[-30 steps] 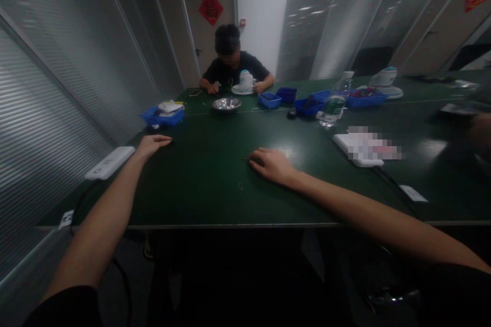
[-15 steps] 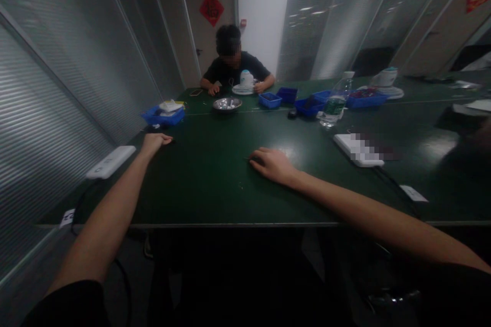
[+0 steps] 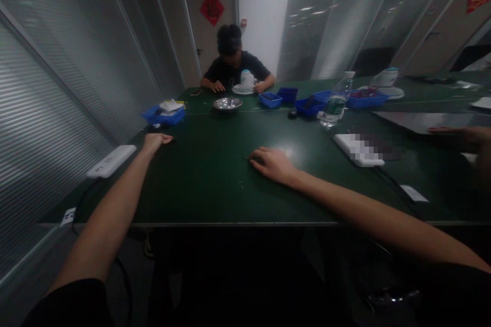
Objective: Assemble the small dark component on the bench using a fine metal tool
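Observation:
My left hand (image 3: 156, 141) is closed over the left part of the green table (image 3: 207, 189). A small dark object (image 3: 173, 140) shows at its fingertips, too small to name. Farther right, my right hand (image 3: 270, 164) rests on the tabletop with its fingers curled together. A thin, short sliver (image 3: 246, 158) sticks out to the left of those fingertips; the rest of it is hidden. Just beyond my left hand stands a blue basket (image 3: 163, 116) with white tissue or paper in it.
A white power strip (image 3: 111, 161) lies beside my left forearm. Across the table are a metal bowl (image 3: 227, 105), several blue bins (image 3: 270, 100), a clear water bottle (image 3: 337, 102) and a seated person (image 3: 236, 61). At right are a white box (image 3: 356, 150) and another person's hand (image 3: 468, 135).
At the right, another person's hand has come into view with a large, flat, dark-edged panel. The person opposite has lowered a hand to the table. My own hands have barely moved.

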Available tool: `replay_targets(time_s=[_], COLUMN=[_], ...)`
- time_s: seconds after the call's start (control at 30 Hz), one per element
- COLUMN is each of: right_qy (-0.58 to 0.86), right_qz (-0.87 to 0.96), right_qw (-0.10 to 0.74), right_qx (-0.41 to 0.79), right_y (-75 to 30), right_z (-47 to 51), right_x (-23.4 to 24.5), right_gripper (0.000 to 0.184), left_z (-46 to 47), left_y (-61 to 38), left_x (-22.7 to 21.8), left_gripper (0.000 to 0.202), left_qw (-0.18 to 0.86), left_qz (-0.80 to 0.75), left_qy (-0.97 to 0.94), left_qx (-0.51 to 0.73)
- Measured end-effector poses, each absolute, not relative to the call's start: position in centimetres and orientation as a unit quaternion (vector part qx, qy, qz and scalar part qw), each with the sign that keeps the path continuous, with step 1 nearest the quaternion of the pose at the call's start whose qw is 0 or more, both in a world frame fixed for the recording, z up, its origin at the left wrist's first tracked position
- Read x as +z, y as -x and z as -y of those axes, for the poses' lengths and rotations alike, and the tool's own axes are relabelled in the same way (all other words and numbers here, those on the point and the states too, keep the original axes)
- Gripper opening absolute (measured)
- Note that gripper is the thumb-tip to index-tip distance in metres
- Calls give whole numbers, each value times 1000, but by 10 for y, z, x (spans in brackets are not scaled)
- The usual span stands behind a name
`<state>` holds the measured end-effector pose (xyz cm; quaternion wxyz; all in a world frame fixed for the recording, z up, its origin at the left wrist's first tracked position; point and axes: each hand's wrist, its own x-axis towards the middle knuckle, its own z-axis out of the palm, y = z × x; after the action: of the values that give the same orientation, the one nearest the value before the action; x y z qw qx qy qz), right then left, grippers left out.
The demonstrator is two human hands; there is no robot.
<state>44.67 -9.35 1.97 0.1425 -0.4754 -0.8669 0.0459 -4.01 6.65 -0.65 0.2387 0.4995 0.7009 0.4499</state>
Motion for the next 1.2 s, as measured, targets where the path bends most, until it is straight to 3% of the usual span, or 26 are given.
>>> replay_targets(time_s=[0.37,0.63,0.93,1.03,1.2], right_qy=[473,474,475,475,456], right_qz=[868,867,867,866,876], right_qw=[144,145,144,147,147], right_qx=[47,42,48,52,57], right_y=[-447,-446,-447,-448,-447], right_z=[92,91,92,92,93], right_x=[19,17,18,18,19], right_gripper=[32,32,32,32,32], left_z=[-56,-41,-21,-9,25], left_y=[55,41,-20,-56,-125], left_x=[-4,0,12,11,11], left_gripper=[31,18,35,35,27], left_qw=[245,70,-19,14,159], left_qz=[-696,-656,-582,-514,-349], left_qy=[-560,-683,-799,-838,-889], left_qx=[377,314,153,181,250])
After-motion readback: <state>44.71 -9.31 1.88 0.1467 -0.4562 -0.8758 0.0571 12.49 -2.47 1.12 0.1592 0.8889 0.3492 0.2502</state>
